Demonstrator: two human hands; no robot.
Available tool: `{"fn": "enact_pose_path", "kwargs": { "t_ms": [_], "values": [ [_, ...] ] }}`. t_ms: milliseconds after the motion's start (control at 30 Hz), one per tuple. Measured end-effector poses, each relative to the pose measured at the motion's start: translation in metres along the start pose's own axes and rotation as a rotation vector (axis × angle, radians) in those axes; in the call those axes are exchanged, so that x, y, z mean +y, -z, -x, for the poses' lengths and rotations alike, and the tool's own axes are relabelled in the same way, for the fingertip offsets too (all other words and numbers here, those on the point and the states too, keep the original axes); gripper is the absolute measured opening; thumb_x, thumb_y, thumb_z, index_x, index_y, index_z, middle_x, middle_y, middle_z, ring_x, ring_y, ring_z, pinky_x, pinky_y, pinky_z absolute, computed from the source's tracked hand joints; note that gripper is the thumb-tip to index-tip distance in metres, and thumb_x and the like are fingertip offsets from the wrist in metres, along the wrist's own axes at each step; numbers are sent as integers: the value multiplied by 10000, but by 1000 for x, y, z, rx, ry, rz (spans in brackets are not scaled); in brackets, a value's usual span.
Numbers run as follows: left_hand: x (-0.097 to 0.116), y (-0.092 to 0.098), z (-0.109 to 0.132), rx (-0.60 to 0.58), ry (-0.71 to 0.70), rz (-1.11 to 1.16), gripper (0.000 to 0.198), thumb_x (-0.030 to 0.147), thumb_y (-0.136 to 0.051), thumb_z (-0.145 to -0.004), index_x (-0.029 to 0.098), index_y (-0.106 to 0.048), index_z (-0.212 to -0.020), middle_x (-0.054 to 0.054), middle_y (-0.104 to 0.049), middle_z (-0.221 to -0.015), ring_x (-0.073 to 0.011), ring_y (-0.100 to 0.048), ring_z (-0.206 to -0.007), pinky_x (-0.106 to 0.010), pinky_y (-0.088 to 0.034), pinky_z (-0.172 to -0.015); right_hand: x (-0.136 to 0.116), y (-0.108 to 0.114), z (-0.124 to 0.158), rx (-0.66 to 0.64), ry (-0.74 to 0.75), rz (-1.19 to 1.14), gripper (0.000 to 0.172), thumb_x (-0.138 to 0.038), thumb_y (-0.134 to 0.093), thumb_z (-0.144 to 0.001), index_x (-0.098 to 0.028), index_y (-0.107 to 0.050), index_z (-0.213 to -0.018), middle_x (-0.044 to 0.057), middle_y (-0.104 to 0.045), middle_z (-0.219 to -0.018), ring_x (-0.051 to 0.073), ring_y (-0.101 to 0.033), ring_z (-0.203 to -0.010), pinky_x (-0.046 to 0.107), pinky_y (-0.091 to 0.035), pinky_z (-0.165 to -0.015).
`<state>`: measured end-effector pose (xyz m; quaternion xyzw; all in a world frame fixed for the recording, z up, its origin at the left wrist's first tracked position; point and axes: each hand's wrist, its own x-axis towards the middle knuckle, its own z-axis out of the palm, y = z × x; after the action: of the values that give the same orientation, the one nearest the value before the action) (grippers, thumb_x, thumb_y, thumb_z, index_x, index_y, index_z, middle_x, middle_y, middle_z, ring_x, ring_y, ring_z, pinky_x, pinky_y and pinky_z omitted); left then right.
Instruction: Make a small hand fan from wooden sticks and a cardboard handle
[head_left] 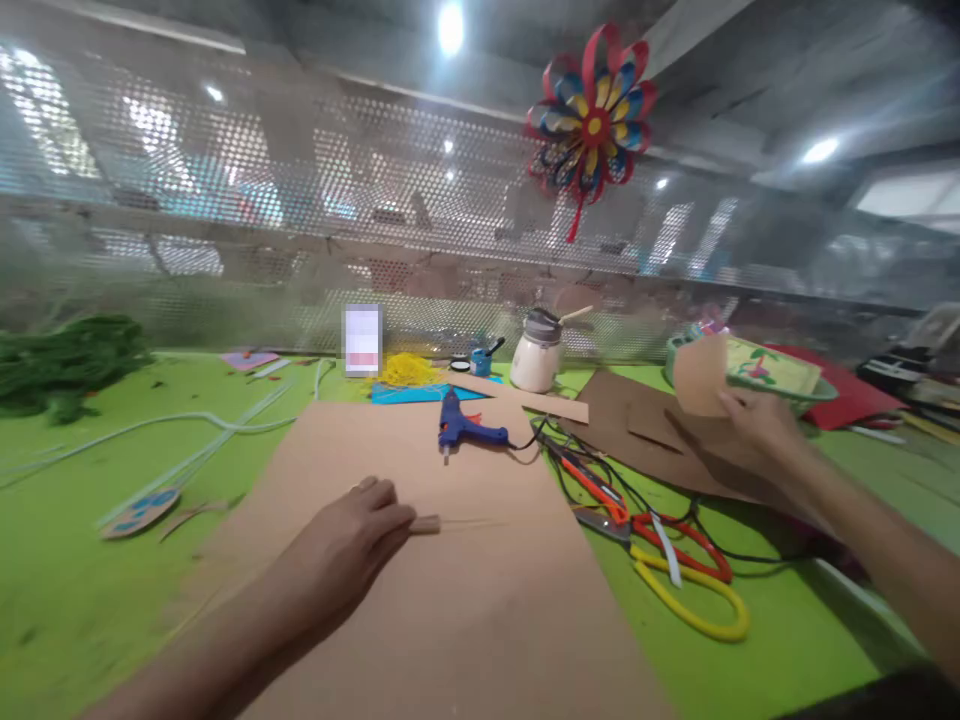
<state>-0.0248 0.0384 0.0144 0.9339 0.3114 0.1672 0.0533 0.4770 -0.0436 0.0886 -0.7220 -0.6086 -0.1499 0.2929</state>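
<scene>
My left hand (371, 530) rests on a large brown cardboard sheet (450, 620), its fingers closed on a small brown roll (426, 524); a thin strand extends to the right from it. At the right, my right hand (761, 415) pinches a tan piece of card (701, 375) with a curved edge, held up above a darker brown sheet (679, 450). A blue glue gun (469, 425) lies on the far part of the cardboard, nozzle toward me. Scissors (690, 595) with yellow and red handles and an orange-and-black utility knife (596, 483) lie between my hands.
Black cord (652, 490) winds around the tools. Behind stand a white jar (536, 355), a small blue pot (481, 362) and yellow shreds (409, 370). A green basket (825, 390) is at right; pale strips (225, 430) lie left. A paper flower (594, 120) hangs above.
</scene>
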Motion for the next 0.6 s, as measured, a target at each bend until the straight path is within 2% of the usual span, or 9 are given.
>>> {"fn": "enact_pose_path", "kwargs": {
  "t_ms": [100, 133, 167, 200, 233, 267, 333, 400, 600],
  "values": [
    [2, 1, -1, -19, 24, -1, 383, 336, -372, -1022, 201, -701, -879, -63, -570, -850, -183, -555, -781, -285, -405, -692, -53, 0, 41, -9, 87, -21, 290, -300, -423, -1032, -206, -690, -1097, 193, -710, -1101, 319, -671, -1003, 477, -539, -854],
    [3, 2, -1, -26, 34, 4, 390, 334, -364, -1024, 198, -694, -867, -61, -567, -851, -179, -555, -779, -282, -401, -691, -78, 0, 59, -67, 175, -50, 273, -294, -441, -1019, -255, -704, -1081, 155, -733, -1069, 305, -685, -990, 439, -545, -859],
    [3, 3, -1, -31, 41, 8, 399, 331, -352, -1027, 199, -693, -869, -59, -564, -849, -176, -557, -779, -280, -399, -697, -105, -1, 79, -128, 319, -90, 284, -257, -434, -1008, -313, -705, -1076, 101, -749, -1056, 282, -690, -990, 409, -544, -874],
    [3, 5, -2, -37, 46, 10, 401, 330, -348, -1027, 199, -693, -870, -58, -567, -850, -175, -559, -777, -278, -398, -697, -133, -1, 98, -223, 623, -144, 344, -191, -397, -997, -290, -663, -1192, 102, -742, -1117, 286, -680, -1037, 422, -537, -909],
    [3, 7, -2, -45, 46, 14, 396, 334, -357, -1023, 201, -695, -864, -55, -571, -849, -173, -561, -768, -274, -398, -692, -159, -2, 115, -256, 870, -195, 384, -146, -372, -984, -229, -625, -1260, 113, -746, -1116, 286, -679, -1032, 435, -534, -925],
    [3, 9, -3, -54, 46, 17, 389, 342, -372, -1018, 203, -698, -859, -51, -576, -846, -170, -563, -751, -269, -397, -680, -183, -4, 130, -305, 1000, -207, 392, -121, -363, -972, -153, -605, -1279, 136, -745, -1112, 288, -676, -1016, 441, -536, -927],
    [1, 15, -6, -71, 47, 21, 375, 351, -396, -1006, 203, -715, -872, -47, -588, -831, -164, -568, -713, -262, -394, -654, -218, -11, 152, -317, 1083, -160, 368, -82, -373, -952, -64, -629, -1217, 165, -753, -1045, 292, -680, -919, 428, -567, -830],
    [-1, 23, -9, -85, 43, 18, 353, 355, -439, -984, 195, -736, -881, -50, -599, -809, -166, -574, -693, -261, -392, -644, -236, -20, 163, -322, 1094, -87, 358, -61, -418, -918, -17, -632, -1203, 193, -740, -1058, 311, -668, -898, 442, -575, -778],
    [-1, 44, -12, -77, 13, 16, 336, 313, -440, -975, 168, -742, -1010, -80, -642, -913, -177, -610, -779, -265, -409, -717, -241, -27, 171, -252, 1034, 6, 391, -42, -460, -875, 63, -607, -1222, 252, -701, -1082, 355, -627, -918, 487, -560, -757]
  ]
}}
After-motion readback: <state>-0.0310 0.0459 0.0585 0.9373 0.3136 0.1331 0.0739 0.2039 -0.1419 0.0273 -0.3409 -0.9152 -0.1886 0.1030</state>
